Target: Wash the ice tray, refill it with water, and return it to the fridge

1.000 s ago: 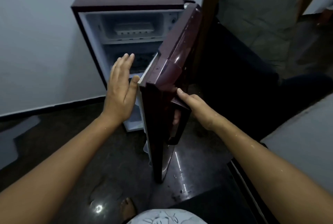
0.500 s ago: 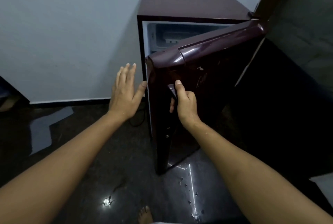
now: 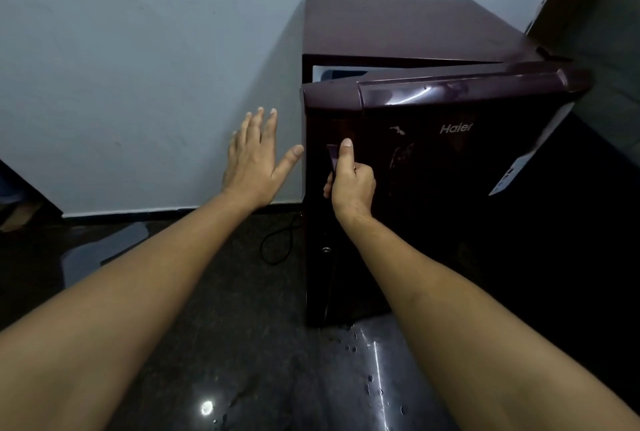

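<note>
Right hand [image 3: 350, 184] is gripping the handle [image 3: 331, 157] of the fridge door [image 3: 467, 160], which is standing ajar; my left hand [image 3: 254, 160] is hovering spread beside its edge. The ice tray isn't showing, presumably inside. I'm judging this the closing step, needing one firm push.

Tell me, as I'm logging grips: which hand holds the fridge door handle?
The right hand, curled round the handle; the left hand is spread open beside the door.
</note>
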`<state>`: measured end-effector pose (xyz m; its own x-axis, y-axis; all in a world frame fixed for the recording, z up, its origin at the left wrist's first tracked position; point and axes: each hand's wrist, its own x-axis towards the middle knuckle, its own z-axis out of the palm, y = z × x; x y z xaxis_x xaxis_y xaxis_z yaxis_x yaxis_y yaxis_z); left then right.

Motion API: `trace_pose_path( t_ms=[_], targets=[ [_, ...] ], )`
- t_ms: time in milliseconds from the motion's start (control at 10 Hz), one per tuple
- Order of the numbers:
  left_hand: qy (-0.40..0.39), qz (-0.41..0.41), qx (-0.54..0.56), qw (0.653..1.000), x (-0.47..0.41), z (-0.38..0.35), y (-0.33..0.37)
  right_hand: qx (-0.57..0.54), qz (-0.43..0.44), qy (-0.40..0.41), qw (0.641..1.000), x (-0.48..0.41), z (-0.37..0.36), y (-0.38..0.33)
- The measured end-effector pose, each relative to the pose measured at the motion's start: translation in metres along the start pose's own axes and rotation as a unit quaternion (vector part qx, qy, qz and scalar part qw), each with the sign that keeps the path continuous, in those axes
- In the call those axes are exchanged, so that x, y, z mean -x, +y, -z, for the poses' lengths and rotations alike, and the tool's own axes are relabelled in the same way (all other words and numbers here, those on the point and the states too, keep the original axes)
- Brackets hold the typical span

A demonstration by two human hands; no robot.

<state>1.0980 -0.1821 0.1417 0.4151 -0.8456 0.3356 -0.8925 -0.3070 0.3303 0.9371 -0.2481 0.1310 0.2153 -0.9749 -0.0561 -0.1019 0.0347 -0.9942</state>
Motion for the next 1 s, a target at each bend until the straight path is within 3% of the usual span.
trace_pose_path(
  t_ms=[600,800,1000],
  targets=[
    [-0.021,-0.012,-0.027,0.999,-0.085,-0.015,-0.021,0.036,0.001,0.071,0.997,-0.072,-0.058,-0.01],
    [-0.032,-0.012,-0.038,0.999,-0.078,-0.021,-0.021,0.078,-0.003,0.029,0.997,-0.071,-0.05,-0.016],
    [-0.048,0.002,-0.043,0.998,-0.042,-0.034,-0.02,0.2,0.006,-0.076,0.977,-0.056,-0.014,-0.01]
  ],
)
